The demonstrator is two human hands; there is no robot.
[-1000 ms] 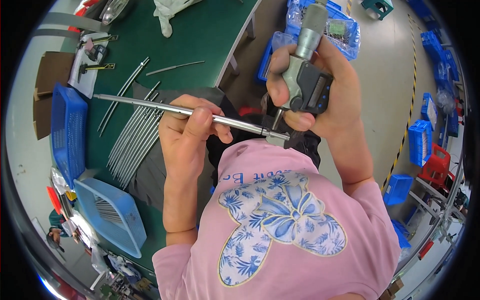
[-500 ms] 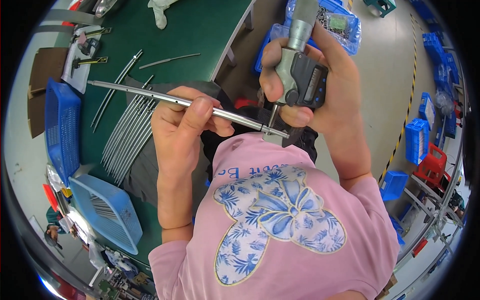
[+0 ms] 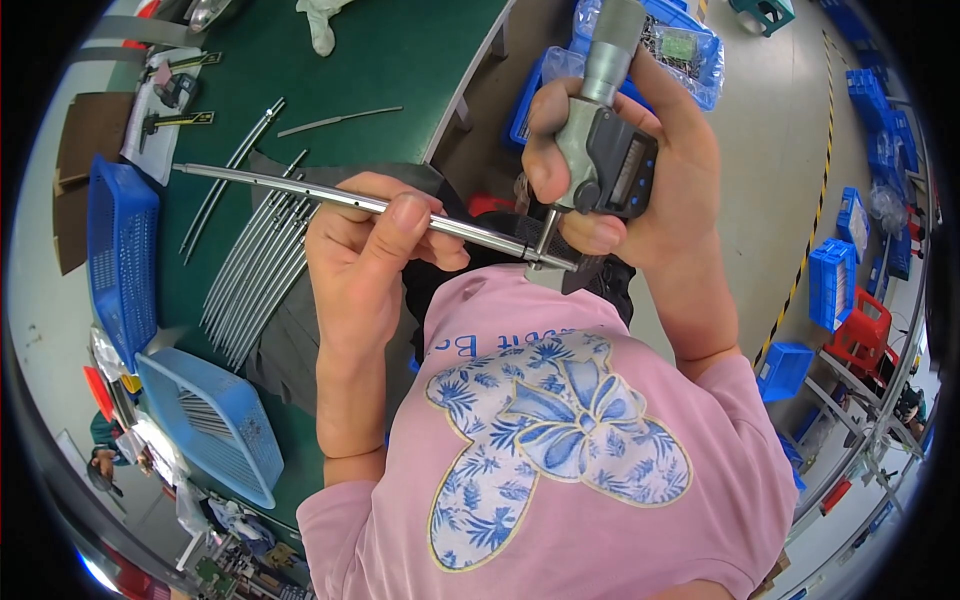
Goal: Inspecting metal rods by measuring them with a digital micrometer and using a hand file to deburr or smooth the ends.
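one steel rod (image 3: 480,236), pinched near mid-length by left grip (image 3: 355,260), tip (image 3: 560,264) at micrometer (image 3: 585,150) clasped in right grip (image 3: 680,190)

We cannot see the stretch of the metal rod (image 3: 478,235) inside the left hand (image 3: 362,250), nor the part of the micrometer (image 3: 577,150) behind the fingers of the right hand (image 3: 675,190). The upper edge cuts off the micrometer's thimble end and a white glove (image 3: 321,26). Its display (image 3: 628,170) is too small for us to read, and we cannot tell whether its spindle (image 3: 547,234) presses on the rod. The light blue basket's wall (image 3: 262,445) partly hides the thin rods (image 3: 204,412) inside.
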